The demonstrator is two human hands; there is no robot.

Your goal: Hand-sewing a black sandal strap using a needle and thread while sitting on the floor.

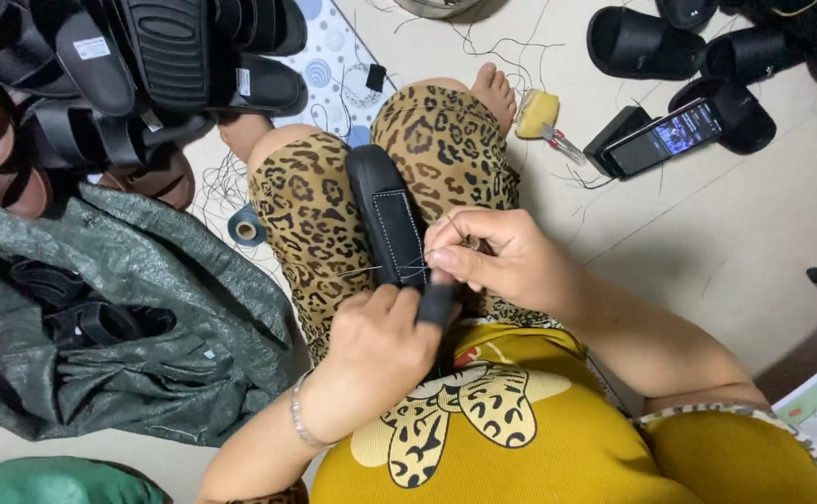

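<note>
I see left hand (376, 350) clamping the black sandal strap (388, 224) at its near end, right hand (493, 257) pinching needle beside it; I'd keep thread (371, 269) taut.

Soft even indoor light, faint shadows, sharp centre, slight wide-angle edge stretch

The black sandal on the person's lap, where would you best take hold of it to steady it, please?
Probably at its near end, coming from the person's own side. The black sandal lies lengthwise along the lap, far end toward the knees; its stitched strap and the thread cross the middle, where the right hand works. The left hand already wraps the near end, clear of the stitching.
</note>
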